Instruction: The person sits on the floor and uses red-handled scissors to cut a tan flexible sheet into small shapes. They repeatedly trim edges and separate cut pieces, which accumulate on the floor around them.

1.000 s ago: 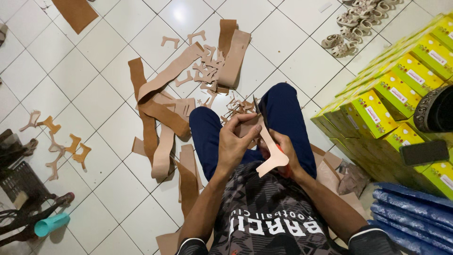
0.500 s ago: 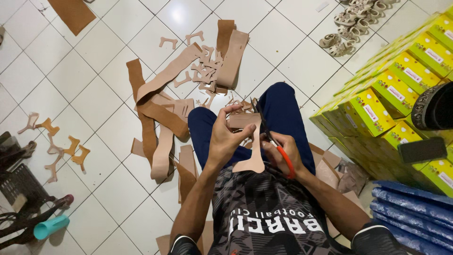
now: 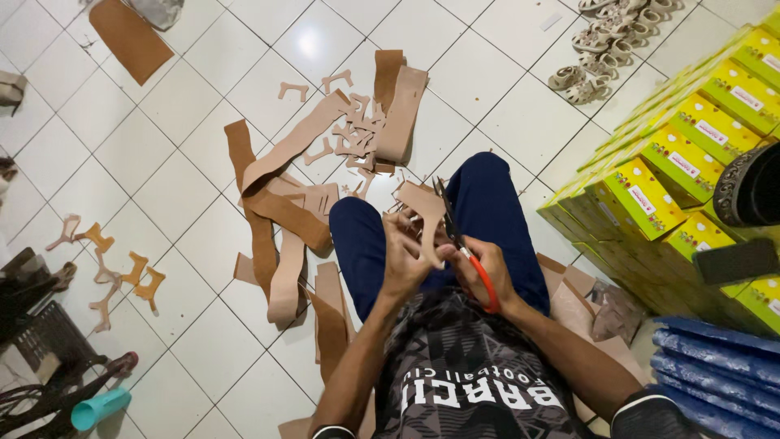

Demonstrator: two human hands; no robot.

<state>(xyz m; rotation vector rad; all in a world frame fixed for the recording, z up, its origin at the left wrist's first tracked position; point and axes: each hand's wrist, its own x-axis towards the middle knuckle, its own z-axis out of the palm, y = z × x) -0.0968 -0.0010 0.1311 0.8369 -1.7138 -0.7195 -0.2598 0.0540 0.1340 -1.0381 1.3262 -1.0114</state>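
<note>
I sit on a white tiled floor with my knees in blue trousers in front of me. My left hand [image 3: 404, 258] grips a tan leather-like cut piece [image 3: 422, 213] held upright over my lap. My right hand [image 3: 481, 272] is closed on scissors with red handles [image 3: 471, 264]; their dark blades point up along the right edge of the tan piece. Both hands are close together above my thighs.
Long tan and brown strips [image 3: 280, 203] and a pile of small cut shapes [image 3: 357, 134] lie ahead on the floor. More cut shapes [image 3: 122, 268] lie at left. Stacked yellow-green boxes [image 3: 691, 154] stand at right, sandals [image 3: 601, 45] behind them, blue folded material [image 3: 715, 366] at lower right.
My left hand has turned the tan piece from pointing down to upright. The scissors have come up beside it, blades now along its right edge.
</note>
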